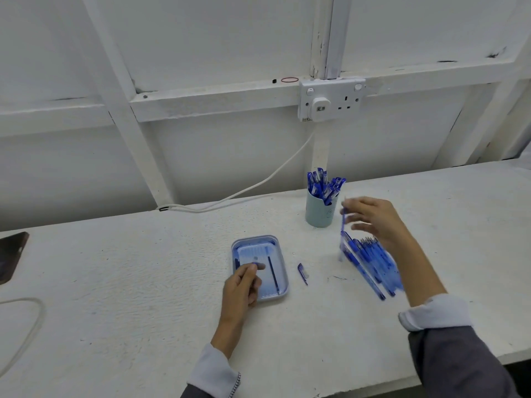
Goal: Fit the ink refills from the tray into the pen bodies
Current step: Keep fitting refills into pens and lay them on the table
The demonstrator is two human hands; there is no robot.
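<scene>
White rough tabletop (149,282) fills the lower half of the frame. Low and centre on it lies a pale blue tray (260,300), its long side running from top to bottom. In its right part we see one dark ink refill (273,272) lying flat, long axis up-and-down in the frame and leaning slightly; we cannot tell which end is the tip.

Our left hand (242,284) rests over the tray's left half, fingers curled, thumb and forefinger pinching a small blue piece (254,265). We cannot tell what it is.

Our right hand (376,222), blurred at centre right, grips a pen body (342,225) at its fingertips. The body stands nearly upright, lower end down by a pile of blue pens (370,262). Those pens lie side by side, long axes running from upper left to lower right, writing tips toward the top.

Between tray and pile lies a loose blue cap (302,272). Just above the right hand stands a pale green cup (320,214) filled with capped pens (324,185).
</scene>
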